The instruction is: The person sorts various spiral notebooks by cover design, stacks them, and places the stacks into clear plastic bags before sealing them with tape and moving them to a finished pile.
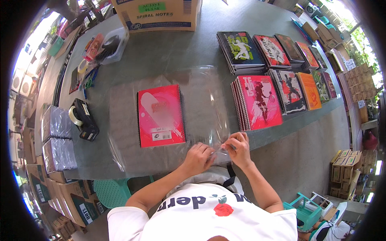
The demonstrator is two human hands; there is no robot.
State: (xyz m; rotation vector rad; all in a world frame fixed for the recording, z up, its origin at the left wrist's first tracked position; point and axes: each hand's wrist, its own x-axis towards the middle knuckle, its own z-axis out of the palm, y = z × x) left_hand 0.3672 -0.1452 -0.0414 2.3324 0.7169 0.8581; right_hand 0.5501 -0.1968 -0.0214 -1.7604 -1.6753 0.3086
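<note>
A pink-red spiral notebook [161,114] lies flat on the grey table, on or under a wide clear plastic sheet [206,100]; I cannot tell which. Creases and shine run along the sheet's right and near sides. At its near right corner, my right hand [238,150] pinches the film between thumb and fingers. Close beside it my left hand [198,158] is curled, its fingertips on the same plastic edge. Both hands are just past the notebook's lower right corner, near the table's front edge.
Several stacks of spiral notebooks [257,102] stand at the right. On the left are a black tape dispenser [85,120], scissors [91,77], a clear plastic bin [114,46] and plastic-wrapped notebook stacks [60,154]. A cardboard box [159,14] sits at the back. Green stools [110,193] flank me.
</note>
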